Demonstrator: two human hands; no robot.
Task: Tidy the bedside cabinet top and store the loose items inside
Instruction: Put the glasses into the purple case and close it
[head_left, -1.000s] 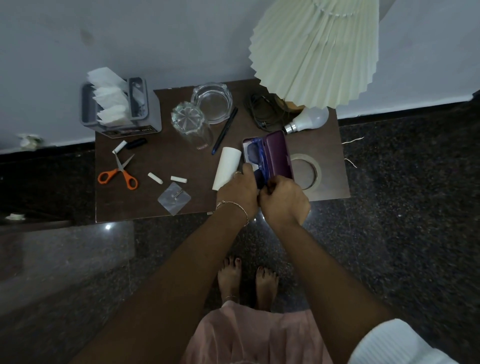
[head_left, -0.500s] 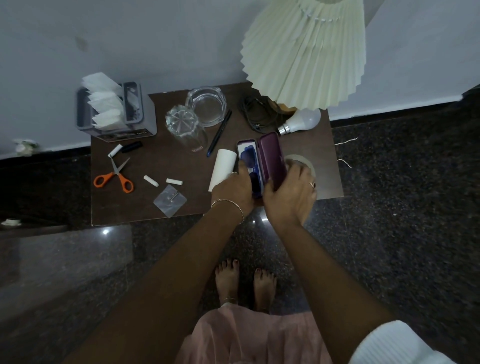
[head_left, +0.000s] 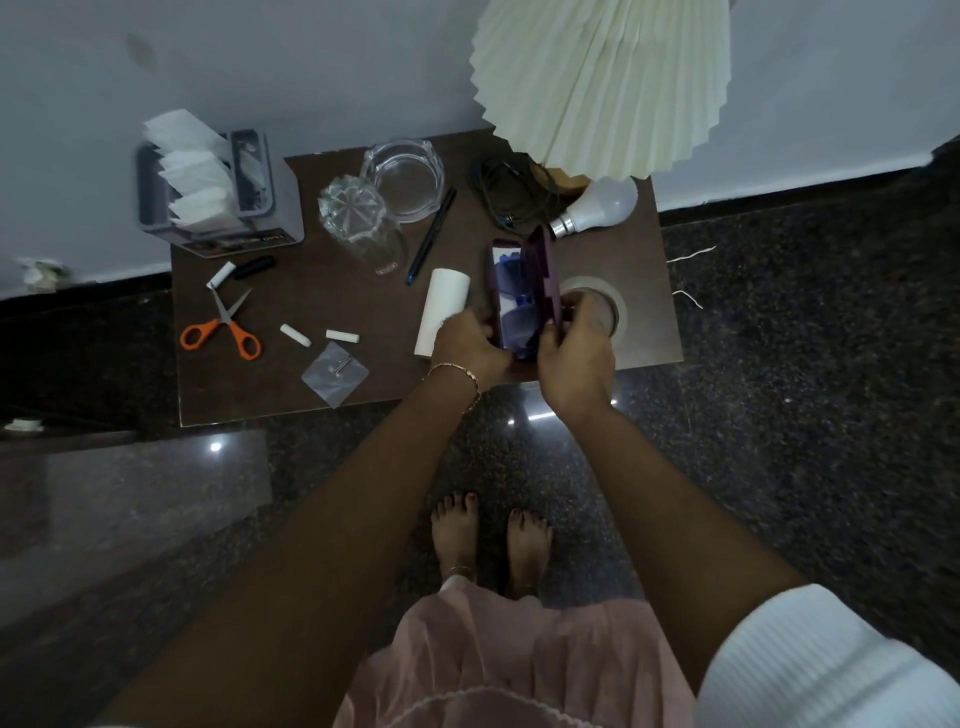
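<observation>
A purple glasses case stands part open near the front of the brown cabinet top, with blue-tinted glasses lying inside. My left hand grips the case's near left side. My right hand holds the lid's near end, thumb on the edge. Loose on the top lie orange scissors, a white roll, a dark pen, a light bulb, two small white sticks, a clear packet and a tape ring half under my right hand.
A tissue box sits at the back left, hanging over the edge. An upturned glass and a glass ashtray stand mid-back. The pleated lampshade overhangs the back right above a coiled black cable. Dark stone floor lies below.
My right hand slid from the near end of the case to its lid, and the lid has swung further over the glasses. My left hand stays on the case.
</observation>
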